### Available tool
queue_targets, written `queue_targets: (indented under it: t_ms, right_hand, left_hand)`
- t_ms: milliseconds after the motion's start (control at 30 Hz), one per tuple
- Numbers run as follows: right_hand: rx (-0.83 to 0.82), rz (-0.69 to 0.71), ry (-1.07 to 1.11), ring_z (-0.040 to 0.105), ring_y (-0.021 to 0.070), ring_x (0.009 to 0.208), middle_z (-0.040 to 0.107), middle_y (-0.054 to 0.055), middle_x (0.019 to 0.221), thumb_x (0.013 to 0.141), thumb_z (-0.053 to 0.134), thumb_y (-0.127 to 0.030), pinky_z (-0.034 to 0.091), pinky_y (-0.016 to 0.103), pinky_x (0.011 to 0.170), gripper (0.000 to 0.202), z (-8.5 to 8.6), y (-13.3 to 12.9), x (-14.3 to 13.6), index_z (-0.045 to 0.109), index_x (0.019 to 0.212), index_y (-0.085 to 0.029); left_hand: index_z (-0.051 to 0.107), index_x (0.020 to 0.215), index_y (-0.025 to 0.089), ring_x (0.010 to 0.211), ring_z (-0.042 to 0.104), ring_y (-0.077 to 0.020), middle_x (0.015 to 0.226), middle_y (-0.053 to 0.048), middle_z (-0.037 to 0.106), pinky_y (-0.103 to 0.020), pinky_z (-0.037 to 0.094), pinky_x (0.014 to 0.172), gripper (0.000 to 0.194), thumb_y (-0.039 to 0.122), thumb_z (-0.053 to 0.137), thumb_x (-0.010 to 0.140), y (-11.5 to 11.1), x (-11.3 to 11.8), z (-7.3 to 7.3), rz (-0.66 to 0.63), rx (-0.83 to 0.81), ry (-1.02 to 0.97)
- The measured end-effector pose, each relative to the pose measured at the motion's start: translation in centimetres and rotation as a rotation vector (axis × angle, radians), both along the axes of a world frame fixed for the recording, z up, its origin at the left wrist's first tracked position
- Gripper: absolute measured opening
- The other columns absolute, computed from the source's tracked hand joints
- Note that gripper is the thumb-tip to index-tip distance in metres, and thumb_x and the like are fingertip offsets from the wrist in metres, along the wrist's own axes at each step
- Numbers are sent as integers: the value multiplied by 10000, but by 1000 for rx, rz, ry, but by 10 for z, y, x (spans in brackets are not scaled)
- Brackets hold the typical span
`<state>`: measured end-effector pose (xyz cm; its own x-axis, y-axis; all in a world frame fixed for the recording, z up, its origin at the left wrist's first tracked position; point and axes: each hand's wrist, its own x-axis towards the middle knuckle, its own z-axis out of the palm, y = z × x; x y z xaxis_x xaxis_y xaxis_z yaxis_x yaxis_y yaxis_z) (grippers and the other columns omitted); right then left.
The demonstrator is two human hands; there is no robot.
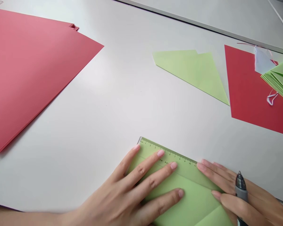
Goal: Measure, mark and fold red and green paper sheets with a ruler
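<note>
A green sheet of paper lies at the bottom centre with a fold crease across its lower part. Along its upper edge runs a clear ruler, its zero end at the left corner. With fingers spread, my left hand lies on the ruler and the paper. My right hand rests at the ruler's other end, fingertips touching the ruler and thumb on the paper. A grey and black pen is tucked in that hand, tip pointing up. The ruler's right end is hidden under the fingers.
A stack of red sheets lies at the left. A green paper offcut sits at upper centre. On a red sheet at right rest folded green papers, a white piece and a clip.
</note>
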<state>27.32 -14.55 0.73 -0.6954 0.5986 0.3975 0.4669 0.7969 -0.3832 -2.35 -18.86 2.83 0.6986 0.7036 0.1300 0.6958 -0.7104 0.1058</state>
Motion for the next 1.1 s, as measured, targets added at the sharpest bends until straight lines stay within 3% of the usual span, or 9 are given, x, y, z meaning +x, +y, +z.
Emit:
queue_targets:
  t_ms: [100,233,467,633,900,1100]
  right_hand:
    - [0,-16,17,592,286,1276,647,54,1354,973,478,-148,561,407,1031,202,0,-2,-2,664,907,-188]
    - [3,-21,16,600,284,1268,645,64,1356,961,477,-131,575,413,1014,196,1,-1,-2,660,911,-183]
    - [21,172,-109,542,322,1324,558,143,1443,897,516,-114,534,452,1064,141,11,12,7,637,967,-131]
    - [-12,130,-117,554,294,1314,637,142,1352,897,462,-109,541,422,1052,162,11,10,6,611,923,-168]
    - [-40,152,-68,566,242,1306,659,150,1317,906,442,-20,515,361,1077,208,20,19,-4,607,930,-145]
    - [-75,147,-94,481,264,1378,636,133,1353,886,427,24,511,437,1080,247,20,21,-4,585,899,-166]
  left_hand:
    - [416,1476,321,1443,372,-246,1529,-11,436,-515,27,1248,528,530,417,991,2,-1,-1,-18,17,0]
    - [357,1503,335,1475,301,-286,1574,-12,362,-590,19,1230,599,548,486,958,-4,1,-8,8,42,8]
    - [361,1499,349,1489,266,-296,1588,-6,338,-603,54,1231,603,564,489,950,-7,3,-12,44,55,-3]
    - [385,1497,316,1453,344,-289,1562,-24,389,-561,43,1238,553,532,405,988,-1,-2,-12,-23,104,-28]
    - [315,1530,298,1484,269,-309,1581,-28,355,-545,8,1241,636,579,427,970,1,-2,-13,-32,61,-24]
    - [320,1526,316,1496,240,-306,1597,-13,325,-526,8,1247,633,545,484,959,2,-2,-9,-43,55,5]
